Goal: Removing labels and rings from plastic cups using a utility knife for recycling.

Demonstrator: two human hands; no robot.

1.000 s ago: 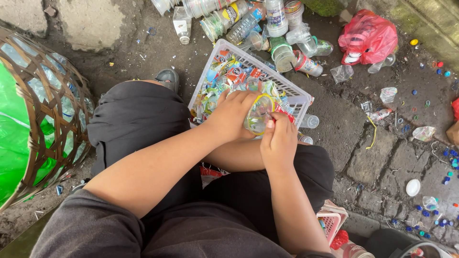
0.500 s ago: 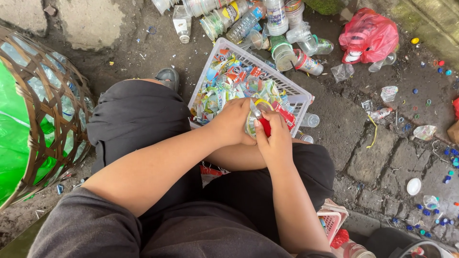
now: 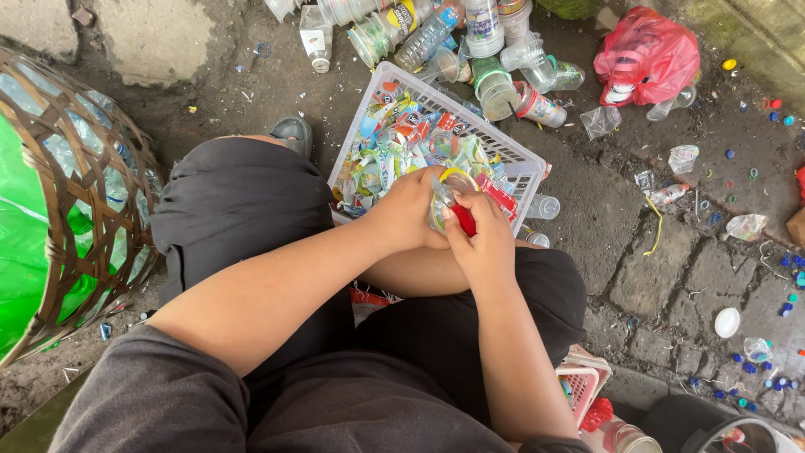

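Gripping a clear plastic cup (image 3: 443, 201) over the white basket (image 3: 520, 159).
Your left hand (image 3: 411, 210) clamps it; your right hand (image 3: 486, 243) pinches a red tool (image 3: 466, 220); cup's axis unclear.

Seated, knees spread, both forearms reaching forward and converging between the thighs. Left hand (image 3: 411, 210) curled, knuckles up, fingers wrapped closed around a small clear item. Right hand (image 3: 482, 239) pressed against the left, fingers bent and closed in a grip, thumb tucked toward the left hand. Wrists slightly flexed downward, elbows bent. Forearms bare; dark sleeves at the upper arms.
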